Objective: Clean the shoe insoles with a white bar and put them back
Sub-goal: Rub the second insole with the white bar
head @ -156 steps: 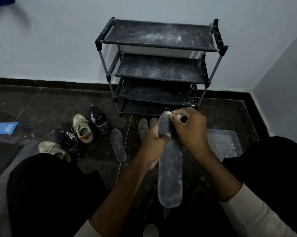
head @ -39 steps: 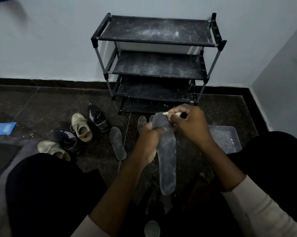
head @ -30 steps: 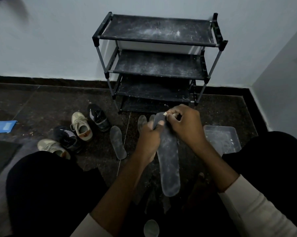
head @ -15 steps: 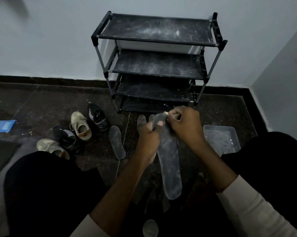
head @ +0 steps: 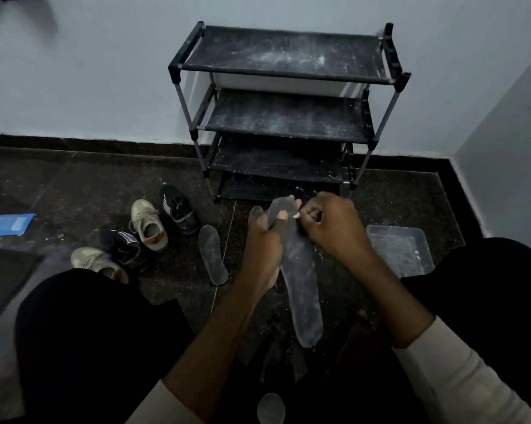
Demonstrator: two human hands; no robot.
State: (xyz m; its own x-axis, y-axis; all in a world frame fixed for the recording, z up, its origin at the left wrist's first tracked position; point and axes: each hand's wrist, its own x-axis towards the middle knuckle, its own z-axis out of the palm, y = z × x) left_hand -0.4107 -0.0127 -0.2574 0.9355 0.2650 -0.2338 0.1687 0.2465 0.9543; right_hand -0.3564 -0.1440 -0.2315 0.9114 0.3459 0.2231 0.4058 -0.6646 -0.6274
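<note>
My left hand (head: 264,246) grips the toe end of a long grey insole (head: 301,286), which hangs down between my knees. My right hand (head: 331,228) pinches a small white bar (head: 296,214) and holds it against the insole's upper right edge. A second grey insole (head: 212,254) lies flat on the dark floor to the left. Another insole tip (head: 254,213) shows behind my left hand. Two beige shoes (head: 149,224) (head: 97,263) and two black striped shoes (head: 178,209) (head: 122,241) stand on the floor at the left.
A black dusty shoe rack (head: 285,111) stands against the wall straight ahead. A clear plastic tray (head: 399,252) sits on the floor at the right. A blue packet (head: 7,224) lies far left. A small round lid (head: 270,408) is near the bottom edge, between my knees.
My right hand has kept rubbing the bar in small strokes near the insole's toe end. The hanging insole has swung slightly. My left hand's grip is unchanged.
</note>
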